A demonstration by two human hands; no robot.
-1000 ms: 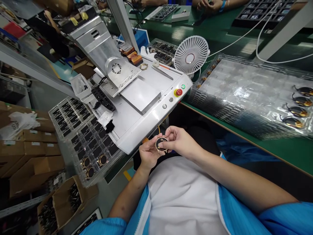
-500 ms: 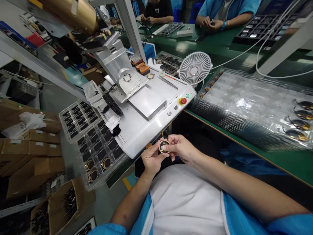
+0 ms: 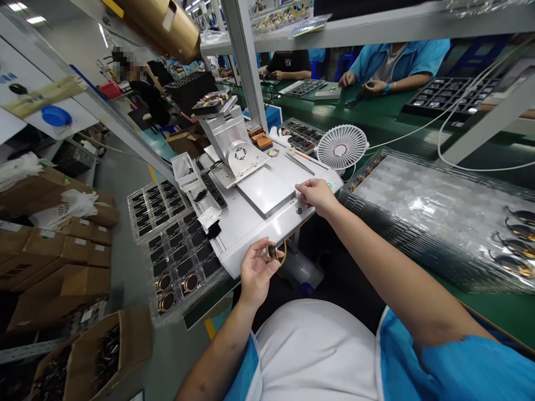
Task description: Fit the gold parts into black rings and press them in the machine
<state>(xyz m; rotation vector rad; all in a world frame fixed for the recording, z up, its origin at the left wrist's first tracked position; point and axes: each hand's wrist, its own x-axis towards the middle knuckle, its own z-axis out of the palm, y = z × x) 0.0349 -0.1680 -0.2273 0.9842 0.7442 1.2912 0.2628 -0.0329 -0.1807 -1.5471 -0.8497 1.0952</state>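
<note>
A small round watch case [image 3: 273, 252] with a dark face and gold rim is gripped at its edges by my left hand [image 3: 256, 275], in front of the machine's front edge. My right hand [image 3: 316, 196] is over the front right of the white machine base [image 3: 246, 239], beside the corner of its flat metal plate [image 3: 267, 192]. Its fingers are pinched together; whether anything tiny is between them is hidden. The hand covers part of the button panel, with a green-lit button [image 3: 330, 186] just right of it. Tweezers [image 3: 299, 164] lie farther back on the base.
Left of the machine stand clear trays [image 3: 184, 250] with dark parts and several gold-rimmed round cases. A white fan [image 3: 341, 146] and stacked clear trays [image 3: 418, 206] occupy the right. A gold cylinder [image 3: 167, 28] hangs overhead. Co-workers sit across the green bench [image 3: 376, 125].
My right hand has let go of the watch case and moved forward to the machine's front panel. My left hand keeps the case, now tilted more edge-on. The head view has lifted.
</note>
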